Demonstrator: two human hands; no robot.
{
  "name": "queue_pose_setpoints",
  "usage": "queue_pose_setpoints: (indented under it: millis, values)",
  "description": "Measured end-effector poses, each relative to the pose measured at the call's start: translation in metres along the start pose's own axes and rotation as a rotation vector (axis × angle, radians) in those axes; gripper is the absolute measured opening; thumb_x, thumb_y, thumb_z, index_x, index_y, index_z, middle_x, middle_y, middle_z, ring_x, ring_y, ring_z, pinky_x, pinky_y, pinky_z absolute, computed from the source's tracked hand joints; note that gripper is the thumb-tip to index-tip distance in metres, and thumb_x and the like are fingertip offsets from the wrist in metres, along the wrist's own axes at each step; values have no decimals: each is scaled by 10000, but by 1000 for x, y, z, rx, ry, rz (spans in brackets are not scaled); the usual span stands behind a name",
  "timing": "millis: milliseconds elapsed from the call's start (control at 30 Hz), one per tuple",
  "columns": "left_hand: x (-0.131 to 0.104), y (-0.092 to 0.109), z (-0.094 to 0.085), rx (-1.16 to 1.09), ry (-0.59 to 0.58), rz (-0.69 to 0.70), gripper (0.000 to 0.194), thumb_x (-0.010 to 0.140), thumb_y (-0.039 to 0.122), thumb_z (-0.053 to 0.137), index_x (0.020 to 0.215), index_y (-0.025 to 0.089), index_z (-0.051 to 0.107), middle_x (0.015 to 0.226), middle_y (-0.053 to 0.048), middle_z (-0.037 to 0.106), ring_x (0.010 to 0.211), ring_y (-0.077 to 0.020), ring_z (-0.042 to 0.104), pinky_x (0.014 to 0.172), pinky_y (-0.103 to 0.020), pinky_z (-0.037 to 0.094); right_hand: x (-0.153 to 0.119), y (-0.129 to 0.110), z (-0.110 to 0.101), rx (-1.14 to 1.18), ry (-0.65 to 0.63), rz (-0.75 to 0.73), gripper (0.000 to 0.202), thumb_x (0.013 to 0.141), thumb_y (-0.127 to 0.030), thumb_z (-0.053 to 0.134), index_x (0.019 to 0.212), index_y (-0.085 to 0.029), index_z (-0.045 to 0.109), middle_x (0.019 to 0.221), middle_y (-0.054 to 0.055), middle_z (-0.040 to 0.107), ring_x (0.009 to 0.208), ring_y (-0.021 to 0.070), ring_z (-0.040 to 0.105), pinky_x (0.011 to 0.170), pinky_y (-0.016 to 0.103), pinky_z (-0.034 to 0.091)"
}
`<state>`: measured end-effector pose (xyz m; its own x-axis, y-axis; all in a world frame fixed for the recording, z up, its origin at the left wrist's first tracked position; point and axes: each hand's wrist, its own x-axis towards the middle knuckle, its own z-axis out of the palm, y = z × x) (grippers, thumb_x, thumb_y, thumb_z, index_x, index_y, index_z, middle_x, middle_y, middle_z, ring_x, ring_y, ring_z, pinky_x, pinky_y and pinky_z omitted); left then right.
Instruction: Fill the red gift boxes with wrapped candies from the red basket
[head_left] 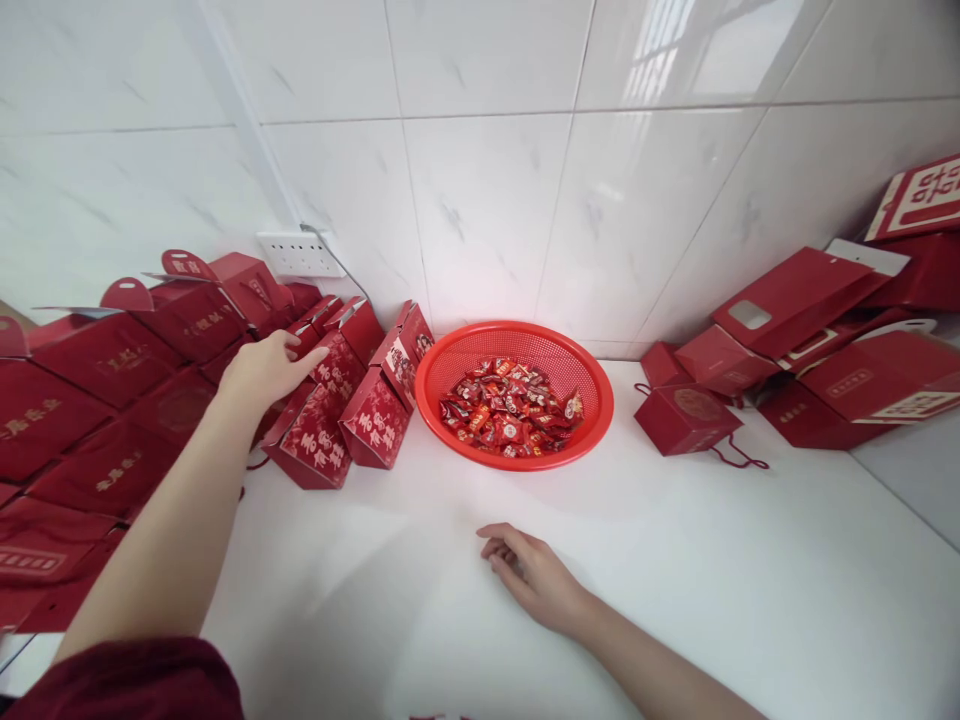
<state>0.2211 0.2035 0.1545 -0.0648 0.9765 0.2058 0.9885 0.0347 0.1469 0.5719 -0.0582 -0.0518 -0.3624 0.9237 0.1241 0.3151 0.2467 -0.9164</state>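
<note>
My left hand reaches over the red boxes on the left, its fingers at the upper side of a patterned red box with white characters. Thumb and fingers are spread apart; whether they touch the box is unclear. Beside it stands a similar patterned box. My right hand hovers low over or rests on the white table, fingers loosely bent, holding nothing. Beyond it sits a round red plastic basket with many small red-wrapped sweets inside.
Stacked dark red boxes fill the left side. More red boxes lean at the right, with a small corded box in front. A socket strip with a cable is on the tiled wall.
</note>
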Motion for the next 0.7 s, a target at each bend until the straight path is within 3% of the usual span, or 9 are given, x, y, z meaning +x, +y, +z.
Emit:
queue_pose_setpoints:
  millis: [67,133,200,300,500,600,700]
  values:
    - [-36,3,-3,27,24,-27,788,804,779,468,1283,158,549,1150,-171,687,1063,-361,633,908,-487,484,0,-1,0,2,-4,3,309,966,-173,441,1261,-240,503,1040,53,668,920,157,632,819,290,504]
    - [-71,6,0,84,-25,-41,748,821,761,444,1322,210,523,1173,-151,677,1059,-376,639,857,-478,507,-1,-1,1,8,-4,6,303,966,-177,443,1257,-233,506,1038,57,668,924,159,633,823,294,505]
    - [-100,7,7,154,-111,-46,722,851,671,475,1445,265,406,1174,-148,673,1015,-390,657,796,-474,516,-1,-1,1,16,-2,6,302,966,-177,445,1257,-231,506,1034,58,667,924,159,634,831,299,505]
    - [-129,1,16,201,-130,-52,716,903,511,459,1547,347,193,1128,-135,681,956,-397,675,728,-462,514,-2,-1,0,24,0,11,305,965,-177,449,1260,-233,504,1028,57,668,917,161,636,836,305,508]
    - [-146,-32,15,242,-72,-144,646,924,447,403,1539,400,211,1167,-134,594,949,-387,651,703,-468,520,-3,-1,1,23,-5,15,297,967,-187,452,1255,-233,506,1037,56,667,921,161,637,848,308,508]
    - [-142,-47,18,261,-18,-189,627,945,444,363,1549,357,216,1157,-157,544,974,-387,611,706,-465,520,-3,-1,1,23,-7,17,298,972,-196,448,1262,-235,505,1037,56,666,912,159,636,841,304,510]
    - [-133,-56,26,300,80,-128,629,961,413,348,1558,267,212,1183,-202,503,1061,-412,533,726,-456,514,-3,-1,1,14,-8,18,294,973,-203,449,1259,-230,508,1031,57,669,907,160,638,836,304,513]
